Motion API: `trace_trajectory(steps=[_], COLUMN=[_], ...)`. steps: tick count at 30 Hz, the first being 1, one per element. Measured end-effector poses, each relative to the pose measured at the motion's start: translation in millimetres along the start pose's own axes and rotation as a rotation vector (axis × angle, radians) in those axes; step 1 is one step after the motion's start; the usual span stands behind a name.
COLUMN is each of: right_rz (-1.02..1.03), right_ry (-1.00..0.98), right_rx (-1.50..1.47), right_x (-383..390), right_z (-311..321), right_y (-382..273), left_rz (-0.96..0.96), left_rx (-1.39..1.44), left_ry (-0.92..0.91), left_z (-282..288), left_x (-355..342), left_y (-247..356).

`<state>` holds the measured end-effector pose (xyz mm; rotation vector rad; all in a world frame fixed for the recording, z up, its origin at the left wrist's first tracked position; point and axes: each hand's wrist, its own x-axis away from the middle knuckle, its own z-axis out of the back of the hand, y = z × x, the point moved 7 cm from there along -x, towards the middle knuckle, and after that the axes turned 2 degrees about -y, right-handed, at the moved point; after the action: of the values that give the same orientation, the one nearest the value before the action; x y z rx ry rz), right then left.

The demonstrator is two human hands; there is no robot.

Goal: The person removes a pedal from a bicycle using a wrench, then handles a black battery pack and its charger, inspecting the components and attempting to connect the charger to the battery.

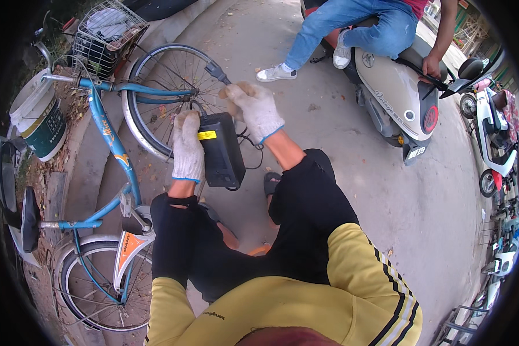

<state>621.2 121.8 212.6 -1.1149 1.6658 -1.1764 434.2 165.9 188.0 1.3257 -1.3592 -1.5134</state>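
A black battery charger (222,158), box-shaped with a yellow label, hangs in front of my knees. My left hand (188,144), in a white knit work glove, is closed on its left edge. Higher up and to the right, my gloved right hand (254,108) pinches a black power plug (216,71) near its cable end, prongs pointing up and left. A thin black cord (254,149) loops out beside the charger's right side. Part of the cable between plug and charger is hidden behind my right glove.
A blue bicycle (106,130) with a wire basket (106,37) stands close on my left, beside a bucket (40,118). Ahead on the right, a person in jeans (352,34) sits on a beige scooter (386,95). More scooters (496,132) line the far right.
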Motion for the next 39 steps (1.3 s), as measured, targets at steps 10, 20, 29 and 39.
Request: trace_trajectory(steps=[10,20,29,39], right_rz=[0.125,0.226,0.264,0.238], right_ry=[0.318,0.476,0.522,0.393], right_rx=[0.004,0.179,0.557,0.585], right_x=[-0.3,-25.6,-26.6,-14.9], right_z=[56.0,50.6,46.1,36.0], right_y=[-2.2,19.5,-4.1,-0.4], left_rz=[-0.091,-0.117,-0.166,-0.142], left_rx=[-0.185,-0.072,-0.118,-0.349], left_ry=[-0.42,-0.315,-0.157,-0.343], left_z=[-85.1,-97.7,-98.5,-65.4], left_x=[-53.1,-69.0,-63.0,-88.9], left_y=[30.4,-18.6,-14.6,-12.3])
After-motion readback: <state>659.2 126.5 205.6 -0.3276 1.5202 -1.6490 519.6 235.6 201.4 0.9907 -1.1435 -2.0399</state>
